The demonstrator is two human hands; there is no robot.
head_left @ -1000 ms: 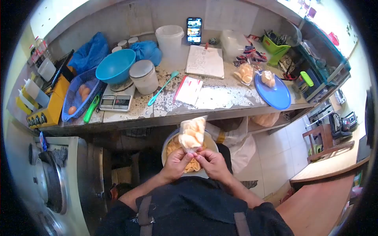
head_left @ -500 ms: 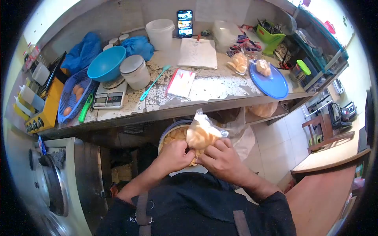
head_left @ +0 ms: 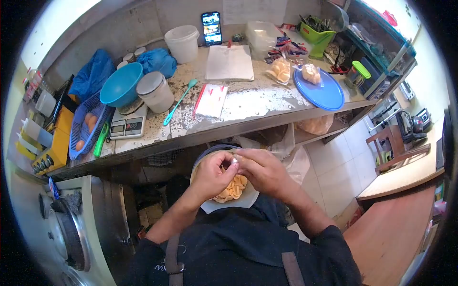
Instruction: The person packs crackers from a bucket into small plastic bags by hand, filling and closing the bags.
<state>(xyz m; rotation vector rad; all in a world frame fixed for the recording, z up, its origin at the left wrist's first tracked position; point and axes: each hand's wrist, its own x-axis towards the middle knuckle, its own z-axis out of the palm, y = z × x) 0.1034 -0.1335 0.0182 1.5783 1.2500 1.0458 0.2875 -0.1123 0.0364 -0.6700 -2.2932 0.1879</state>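
My left hand (head_left: 210, 175) and my right hand (head_left: 262, 169) meet over a tub (head_left: 245, 202) of yellow-orange snack pieces (head_left: 234, 189). Thumbs and fingers are pinched close together around a small whitish end of a plastic bag (head_left: 234, 162). The body of that bag is hidden by my hands. Part of the tub's far rim shows behind my wrists. On the worktop beyond, a filled plastic bag (head_left: 310, 74) rests on a round blue lid (head_left: 329, 97), and another filled bag (head_left: 280, 71) lies to its left.
Along the worktop stand a kitchen scale (head_left: 128, 125), a turquoise bowl (head_left: 122, 85), a basket with eggs (head_left: 80, 136), a lidded jar (head_left: 155, 93), a white bucket (head_left: 182, 44) and a phone (head_left: 211, 28). The worktop edge (head_left: 191, 138) runs just beyond the tub.
The filled bag that stood up between my hands is now out of sight behind them. My hands have moved up and closer together, and more snack pieces show below. The view has shifted slightly.
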